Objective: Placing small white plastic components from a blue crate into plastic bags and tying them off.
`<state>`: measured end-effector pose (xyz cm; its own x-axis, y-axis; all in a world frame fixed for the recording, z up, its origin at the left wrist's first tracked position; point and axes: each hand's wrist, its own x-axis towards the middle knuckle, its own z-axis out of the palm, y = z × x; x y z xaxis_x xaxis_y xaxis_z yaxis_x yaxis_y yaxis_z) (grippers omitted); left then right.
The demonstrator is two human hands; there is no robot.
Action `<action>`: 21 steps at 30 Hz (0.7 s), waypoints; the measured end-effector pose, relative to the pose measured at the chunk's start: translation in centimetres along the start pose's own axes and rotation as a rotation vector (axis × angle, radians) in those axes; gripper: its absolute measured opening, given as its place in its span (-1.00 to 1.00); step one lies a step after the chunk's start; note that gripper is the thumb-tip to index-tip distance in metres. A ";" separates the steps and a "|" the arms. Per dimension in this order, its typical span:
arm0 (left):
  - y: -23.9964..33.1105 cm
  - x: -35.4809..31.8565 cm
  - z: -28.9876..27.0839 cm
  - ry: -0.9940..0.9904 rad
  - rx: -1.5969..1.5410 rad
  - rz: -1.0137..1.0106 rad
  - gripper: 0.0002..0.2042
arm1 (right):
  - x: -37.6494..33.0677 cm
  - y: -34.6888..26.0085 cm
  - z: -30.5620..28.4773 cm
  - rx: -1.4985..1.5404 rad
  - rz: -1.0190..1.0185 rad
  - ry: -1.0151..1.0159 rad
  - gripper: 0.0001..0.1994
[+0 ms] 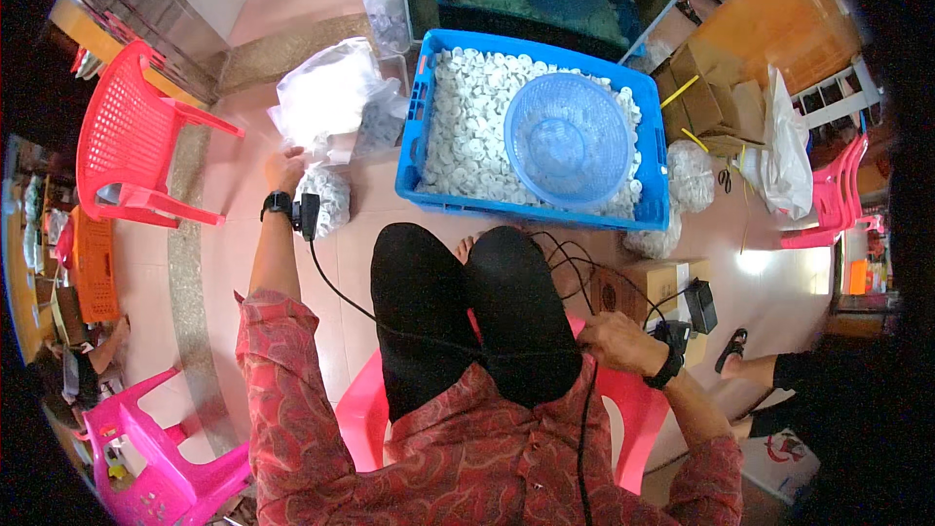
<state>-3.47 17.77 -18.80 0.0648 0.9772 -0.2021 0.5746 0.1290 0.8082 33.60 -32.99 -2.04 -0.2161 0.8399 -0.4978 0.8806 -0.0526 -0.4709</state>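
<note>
My left hand (283, 169) reaches forward on the left, between a filled clear bag (325, 201) of white pieces and a pile of clear plastic bags (331, 93). Its fingers are blurred, and whether they grip plastic cannot be told. Beside my right thigh, my right hand (619, 343) is closed, its fingers curled in near the seat edge; what they hold, if anything, is hidden. In front of my knees stands a blue crate (526, 215) full of small white plastic pieces (467, 127). A light blue round basket (570, 141) sits on top of them.
A red plastic chair (127, 136) stands at the left, a pink stool (161, 458) nearer. Cardboard boxes (716, 102), filled bags (690, 175) and scissors (724, 180) lie right of the crate. Black cables (575, 258) run past my legs. Another person's foot (735, 351) shows at right.
</note>
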 end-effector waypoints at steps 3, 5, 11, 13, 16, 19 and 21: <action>1.4 -1.4 -0.5 -0.098 -0.145 0.054 -0.68 | -0.3 -0.2 -0.1 -0.013 0.007 -0.009 -0.81; 3.6 -2.8 0.2 -0.145 -0.235 0.022 -0.69 | -0.9 -0.5 0.0 -0.011 0.008 0.013 -0.81; 3.5 -3.1 -1.0 -0.179 -0.268 0.118 -0.69 | -1.3 -0.9 -0.5 -0.053 -0.016 0.006 -0.77; 4.0 -3.9 -0.2 -0.174 -0.291 0.128 -0.69 | -1.4 -0.4 -0.1 -0.025 -0.025 -0.053 -0.75; 3.2 -5.6 -0.6 -0.119 -0.285 0.150 -0.66 | -1.5 -0.9 -0.2 -0.089 0.008 -0.002 -0.72; 0.8 -7.6 -1.5 0.010 -0.400 -0.088 -0.58 | -1.6 -1.0 0.1 -0.122 -0.069 0.137 -0.85; -2.1 -8.8 -2.4 0.072 -0.321 -0.153 -0.64 | -1.4 -1.2 0.0 -0.125 -0.061 0.103 -0.85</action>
<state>-7.21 9.26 -17.42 -0.0660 0.9505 -0.3038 0.2867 0.3097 0.9066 32.86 -34.13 -0.75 -0.2321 0.8908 -0.3906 0.9141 0.0625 -0.4005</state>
